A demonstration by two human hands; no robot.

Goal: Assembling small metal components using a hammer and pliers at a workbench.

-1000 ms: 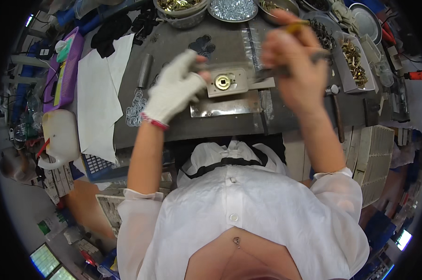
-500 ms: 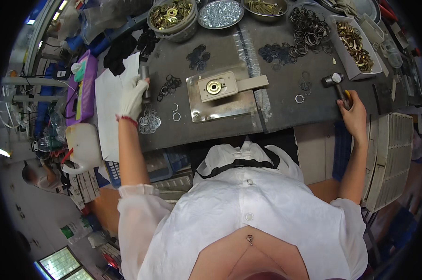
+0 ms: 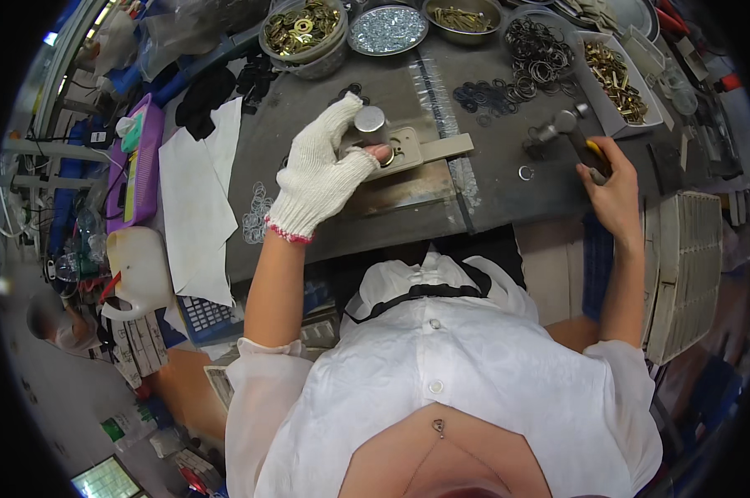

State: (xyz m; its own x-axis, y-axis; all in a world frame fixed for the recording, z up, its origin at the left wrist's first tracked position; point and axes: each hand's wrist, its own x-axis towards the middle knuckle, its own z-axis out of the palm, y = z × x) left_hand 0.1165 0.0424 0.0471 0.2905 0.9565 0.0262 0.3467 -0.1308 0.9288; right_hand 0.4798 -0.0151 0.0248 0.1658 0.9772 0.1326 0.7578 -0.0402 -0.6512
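Observation:
My left hand [image 3: 321, 170], in a white knitted glove, grips a short steel cylinder [image 3: 371, 119] by its side, its round end facing up. The cylinder stands over the left part of a beige metal housing [image 3: 406, 145] with a flat bar [image 3: 447, 148] running to its right. Beneath the housing lies a shiny metal plate [image 3: 420, 187], partly hidden by the glove. At the right, my bare right hand [image 3: 615, 187] is closed round the handle of a hammer [image 3: 566, 124], its head raised above the table. Where the cylinder's lower end meets the housing is hidden.
Silver rings [image 3: 257, 217] lie left of the plate, black rings [image 3: 484, 98] beyond it, and a single ring [image 3: 526, 173] to its right. Along the back stand a tub of brass parts [image 3: 304, 29], a dish of small silver pieces [image 3: 387, 29] and a white box of brass pieces [image 3: 615, 83].
My left hand has carried the steel cylinder rightward from the paper onto the housing and turned it upright. My right hand has lifted the hammer slightly and moved it a little left.

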